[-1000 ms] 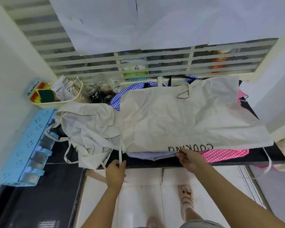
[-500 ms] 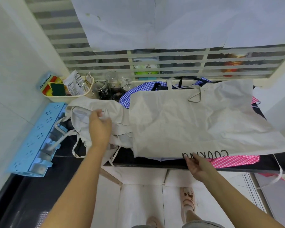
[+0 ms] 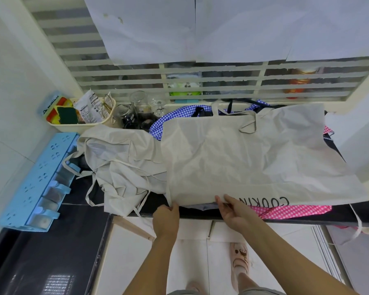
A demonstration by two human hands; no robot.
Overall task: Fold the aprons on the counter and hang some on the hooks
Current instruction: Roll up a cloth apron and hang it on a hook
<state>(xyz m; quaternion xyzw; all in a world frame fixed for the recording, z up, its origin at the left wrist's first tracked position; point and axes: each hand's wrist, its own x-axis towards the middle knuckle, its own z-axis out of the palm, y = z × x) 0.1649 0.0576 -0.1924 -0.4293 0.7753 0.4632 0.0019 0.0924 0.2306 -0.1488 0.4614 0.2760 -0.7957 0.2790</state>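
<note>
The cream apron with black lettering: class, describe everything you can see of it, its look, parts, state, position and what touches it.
The cream apron looks like thin, creased cotton and lies spread flat atop a pile on the dark counter. Black letters, partly hidden, run upside down along its near edge. Cream straps loop at its far side. The left hand pinches its near left corner; the right hand grips the near edge. Beneath it show pink checked cloth and blue checked cloth.
</note>
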